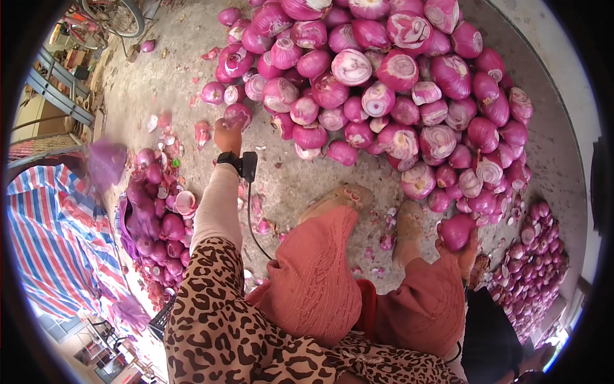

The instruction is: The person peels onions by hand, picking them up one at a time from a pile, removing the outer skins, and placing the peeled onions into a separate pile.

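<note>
My left hand (228, 137) reaches forward at the left edge of a large pile of red onions (352, 68). Its fingers curl around a red onion (238, 116), slightly blurred, at the pile's border. Low on the right, my right hand (467, 253) grips another red onion (456, 232), smooth and deep purple, held up in front of the palm. Many onions in the large pile show pale, cut ends.
Onions in a purple mesh bag (135, 211) lie left of my arm. Smaller onions (531, 262) form a heap at right. A striped sheet (61, 237) stands at far left. Skin scraps (202, 133) litter the concrete. Dark clothing (492, 329) of another person shows at lower right.
</note>
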Motion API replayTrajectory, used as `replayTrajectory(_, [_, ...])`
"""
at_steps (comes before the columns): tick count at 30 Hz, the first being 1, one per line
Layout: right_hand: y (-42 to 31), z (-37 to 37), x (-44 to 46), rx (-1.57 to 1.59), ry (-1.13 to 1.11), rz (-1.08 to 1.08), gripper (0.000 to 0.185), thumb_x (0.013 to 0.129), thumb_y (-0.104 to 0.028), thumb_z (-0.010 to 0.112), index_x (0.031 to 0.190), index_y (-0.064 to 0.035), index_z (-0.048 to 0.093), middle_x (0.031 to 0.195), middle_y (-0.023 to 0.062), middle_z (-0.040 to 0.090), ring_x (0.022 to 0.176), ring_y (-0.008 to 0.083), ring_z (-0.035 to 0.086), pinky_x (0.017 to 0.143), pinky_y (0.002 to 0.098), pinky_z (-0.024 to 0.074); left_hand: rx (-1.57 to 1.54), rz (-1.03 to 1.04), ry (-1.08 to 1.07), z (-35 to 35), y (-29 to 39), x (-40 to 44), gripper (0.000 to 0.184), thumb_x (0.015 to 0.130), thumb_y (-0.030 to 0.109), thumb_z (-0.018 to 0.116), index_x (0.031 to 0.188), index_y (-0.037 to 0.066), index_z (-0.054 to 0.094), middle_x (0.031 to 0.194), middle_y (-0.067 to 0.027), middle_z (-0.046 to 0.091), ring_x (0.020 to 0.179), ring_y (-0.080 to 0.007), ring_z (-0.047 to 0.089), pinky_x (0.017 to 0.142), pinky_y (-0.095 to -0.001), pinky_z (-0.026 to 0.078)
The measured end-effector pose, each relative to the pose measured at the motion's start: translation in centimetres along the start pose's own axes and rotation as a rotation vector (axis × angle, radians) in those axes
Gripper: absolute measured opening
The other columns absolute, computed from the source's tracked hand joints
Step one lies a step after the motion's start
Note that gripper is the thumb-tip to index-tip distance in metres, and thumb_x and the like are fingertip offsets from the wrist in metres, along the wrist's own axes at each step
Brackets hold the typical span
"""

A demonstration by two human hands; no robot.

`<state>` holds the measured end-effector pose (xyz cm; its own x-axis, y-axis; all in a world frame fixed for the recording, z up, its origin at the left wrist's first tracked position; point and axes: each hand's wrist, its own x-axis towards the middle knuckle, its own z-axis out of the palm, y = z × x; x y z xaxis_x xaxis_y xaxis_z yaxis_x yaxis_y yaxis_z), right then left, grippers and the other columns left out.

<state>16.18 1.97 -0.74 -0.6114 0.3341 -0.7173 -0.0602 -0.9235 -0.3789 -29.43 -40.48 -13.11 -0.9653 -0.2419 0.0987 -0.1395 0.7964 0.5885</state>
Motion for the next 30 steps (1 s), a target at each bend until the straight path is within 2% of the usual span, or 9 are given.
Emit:
replayTrajectory(2, [0.2, -0.2, 0.0, 0.0, 0.012, -0.001, 0.061, 0.083, -0.051, 0.06, 0.127, -0.0122, 0.043, 0.118, 0.0154, 0.055, 0.105, 0.0324, 0.053, 0.075, 0.0388, 0.0463, -0.009, 0.015, 0.061, 0.2, -0.4, -0.3, 0.045, 0.068, 0.033, 0.073, 0.094, -0.002, 0.061, 0.083, -0.0177, 0.066, 0.082, -0.0336, 0.063, 0.075, -0.0389, 0.048])
replayTrajectory(5, [0.4, -0.6, 0.1, -0.077, 0.016, -0.038, 0.061, 0.083, -0.052, 0.059, 0.127, -0.0118, 0.043, 0.118, 0.0154, 0.055, 0.104, 0.0318, 0.054, 0.074, 0.0386, 0.0458, 0.047, -0.038, 0.071, 0.4, -0.7, -0.3, 0.038, 0.07, 0.033, 0.071, 0.083, -0.001, 0.062, 0.079, -0.0173, 0.065, 0.078, -0.0348, 0.063, 0.073, -0.0418, 0.048])
replayTrajectory(15, [0.7, -1.4, 0.4, -0.016, 0.016, 0.0, 0.063, 0.082, -0.054, 0.058, 0.125, -0.01, 0.044, 0.118, 0.0162, 0.055, 0.103, 0.0313, 0.055, 0.072, 0.0376, 0.0457, 0.071, 0.072, 0.002, 0.0, 0.1, -0.2, 0.03, 0.077, 0.027, 0.062, 0.082, -0.002, 0.063, 0.079, -0.0216, 0.065, 0.08, -0.0396, 0.062, 0.073, -0.0444, 0.047])
replayTrajectory(18, [0.6, -1.3, 0.3, -0.006, 0.037, 0.0, 0.063, 0.083, -0.054, 0.057, 0.125, -0.0098, 0.044, 0.118, 0.0163, 0.054, 0.103, 0.0316, 0.055, 0.071, 0.0377, 0.0459, 0.09, 0.165, -0.042, 0.3, 1.0, 0.2, 0.028, 0.079, 0.024, 0.062, 0.08, -0.004, 0.063, 0.075, -0.0193, 0.065, 0.07, -0.0336, 0.064, 0.066, -0.0415, 0.048])
replayTrajectory(20, [0.7, -1.2, 0.1, -0.001, 0.057, 0.004, 0.063, 0.083, -0.054, 0.057, 0.125, -0.0097, 0.044, 0.118, 0.0163, 0.054, 0.103, 0.0317, 0.055, 0.071, 0.0378, 0.0461, -0.309, -0.099, -0.222, 0.6, 1.5, 0.3, 0.027, 0.083, 0.021, 0.06, 0.077, -0.006, 0.062, 0.068, -0.0143, 0.064, 0.058, -0.023, 0.062, 0.055, -0.0351, 0.048])
replayTrajectory(21, [0.7, -0.9, 0.0, -0.01, 0.062, 0.004, 0.063, 0.083, -0.054, 0.057, 0.125, -0.0097, 0.044, 0.118, 0.0163, 0.054, 0.102, 0.0316, 0.055, 0.071, 0.0378, 0.0461, -0.307, -0.099, -0.222, 0.9, 1.2, 0.3, 0.027, 0.083, 0.021, 0.06, 0.077, -0.006, 0.062, 0.068, -0.0143, 0.064, 0.058, -0.023, 0.062, 0.055, -0.0351, 0.048])
replayTrajectory(23, [0.8, -0.6, 0.0, -0.021, 0.065, 0.007, 0.063, 0.082, -0.055, 0.057, 0.125, -0.0096, 0.044, 0.118, 0.0163, 0.054, 0.102, 0.0315, 0.055, 0.071, 0.0378, 0.0461, -0.489, -0.175, -0.283, 1.0, 0.8, -0.2, 0.027, 0.086, 0.018, 0.058, 0.077, -0.007, 0.06, 0.064, -0.0103, 0.061, 0.051, -0.0149, 0.057, 0.047, -0.0284, 0.044])
replayTrajectory(27, [0.8, -0.8, 0.3, -0.017, 0.066, 0.005, 0.064, 0.082, -0.055, 0.058, 0.125, -0.0089, 0.044, 0.118, 0.0163, 0.054, 0.103, 0.0313, 0.055, 0.071, 0.0376, 0.046, -0.635, -0.349, -0.255, 0.7, -0.1, -0.3, 0.028, 0.088, 0.019, 0.055, 0.084, -0.008, 0.058, 0.063, -0.01, 0.059, 0.049, -0.0154, 0.054, 0.044, -0.0279, 0.042])
replayTrajectory(30, [0.7, -0.6, 0.1, -0.008, 0.049, 0.006, 0.064, 0.082, -0.054, 0.058, 0.125, -0.0084, 0.044, 0.118, 0.0164, 0.054, 0.104, 0.0312, 0.054, 0.071, 0.0374, 0.0457, -0.679, -0.334, -0.309, 0.5, 0.5, 0.0, 0.028, 0.09, 0.019, 0.053, 0.087, -0.009, 0.057, 0.066, -0.0104, 0.059, 0.051, -0.0149, 0.054, 0.046, -0.0275, 0.043])
